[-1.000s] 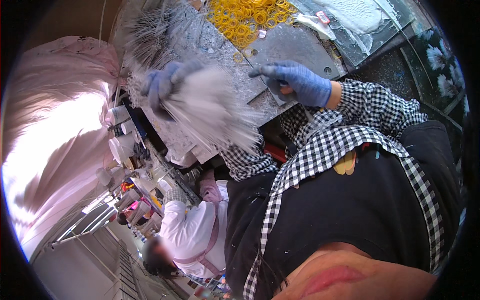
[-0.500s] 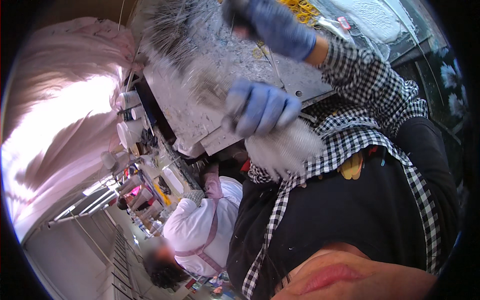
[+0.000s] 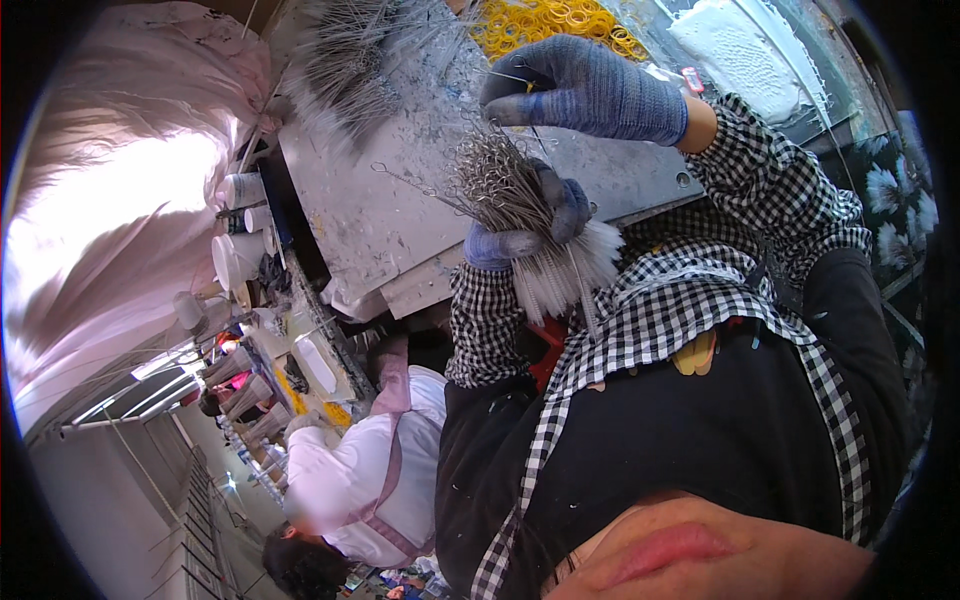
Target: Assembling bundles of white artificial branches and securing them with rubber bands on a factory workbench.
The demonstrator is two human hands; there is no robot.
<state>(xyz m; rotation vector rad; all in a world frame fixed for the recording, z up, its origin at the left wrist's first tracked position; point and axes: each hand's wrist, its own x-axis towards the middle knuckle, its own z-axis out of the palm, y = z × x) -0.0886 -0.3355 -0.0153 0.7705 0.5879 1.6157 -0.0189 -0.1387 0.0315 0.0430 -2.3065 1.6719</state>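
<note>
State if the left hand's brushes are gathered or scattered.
Gathered: the left hand grips the brushes together, looped wires at one end, white bristles at the other.

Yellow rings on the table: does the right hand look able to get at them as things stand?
Likely yes: the right hand is close beside the yellow rings, with nothing visible between. The left hand grips the wire bundle clear of that path, though the right may be pinching something thin.

left hand (image 3: 564, 206): partly hidden by wire-stemmed brushes (image 3: 492, 182). loose brush pile (image 3: 345, 65), yellow rings (image 3: 565, 22): cut off by upper edge.
</note>
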